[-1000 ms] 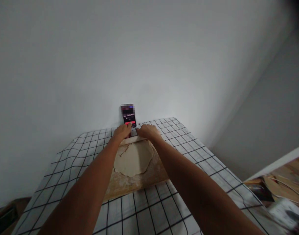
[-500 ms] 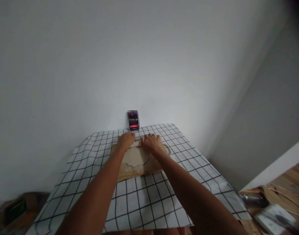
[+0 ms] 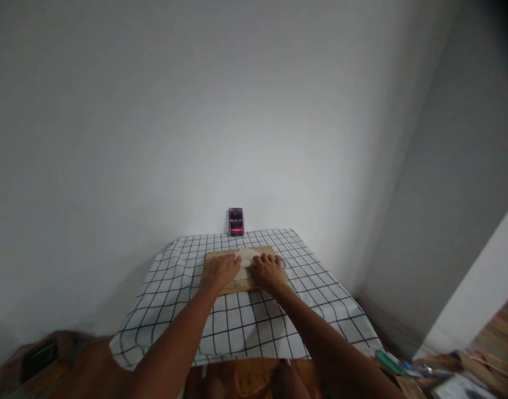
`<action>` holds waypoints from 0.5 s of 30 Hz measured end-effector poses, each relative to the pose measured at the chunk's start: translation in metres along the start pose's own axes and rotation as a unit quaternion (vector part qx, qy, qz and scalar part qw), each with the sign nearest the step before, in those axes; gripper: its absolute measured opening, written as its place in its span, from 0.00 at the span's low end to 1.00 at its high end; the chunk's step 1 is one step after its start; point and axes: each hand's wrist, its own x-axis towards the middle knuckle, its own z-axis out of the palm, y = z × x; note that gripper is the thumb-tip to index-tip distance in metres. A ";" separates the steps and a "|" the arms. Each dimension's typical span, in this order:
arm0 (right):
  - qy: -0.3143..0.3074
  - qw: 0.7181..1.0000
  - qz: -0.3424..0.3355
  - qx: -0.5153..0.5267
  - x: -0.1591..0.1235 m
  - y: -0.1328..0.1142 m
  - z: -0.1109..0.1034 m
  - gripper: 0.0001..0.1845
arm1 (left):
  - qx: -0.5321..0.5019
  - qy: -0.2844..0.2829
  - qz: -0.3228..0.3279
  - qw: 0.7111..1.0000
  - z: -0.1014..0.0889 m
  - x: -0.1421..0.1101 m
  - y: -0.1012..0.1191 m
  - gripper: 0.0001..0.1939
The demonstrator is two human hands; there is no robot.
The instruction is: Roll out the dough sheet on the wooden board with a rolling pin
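A flat sheet of pale dough point(image 3: 250, 255) lies on a wooden board point(image 3: 213, 258) on a table with a black-and-white checked cloth point(image 3: 245, 327). Both my hands rest palm-down on the near half of the board, over the dough. My left hand point(image 3: 221, 271) and my right hand point(image 3: 270, 271) lie side by side with fingers stretched forward and flat. A thin pale bar, possibly a rolling pin point(image 3: 241, 257), shows just beyond the fingertips; most of it is hidden. Nothing is gripped.
A phone point(image 3: 236, 221) with a lit screen leans against the white wall behind the board. Cluttered items and cables point(image 3: 407, 368) lie at the lower right. A dark object point(image 3: 40, 357) sits low at the left. A wall corner closes the right side.
My hands slid back toward me, from the board's far edge near the phone to its near half. The view pulled back, so the table looks smaller and farther.
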 end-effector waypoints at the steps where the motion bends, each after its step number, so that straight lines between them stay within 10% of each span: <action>1: 0.000 1.000 -0.018 -0.009 -0.002 0.004 -0.004 0.18 | -0.002 -0.004 0.003 1.000 -0.002 -0.005 -0.002 0.28; 8: 0.022 0.992 -0.127 -0.005 -0.021 0.083 -0.012 0.17 | -0.048 -0.012 0.068 0.996 -0.010 -0.041 -0.024 0.28; 15: 0.104 0.969 0.141 0.172 -0.020 0.135 0.011 0.24 | 0.014 0.017 0.074 0.997 0.013 -0.069 -0.005 0.38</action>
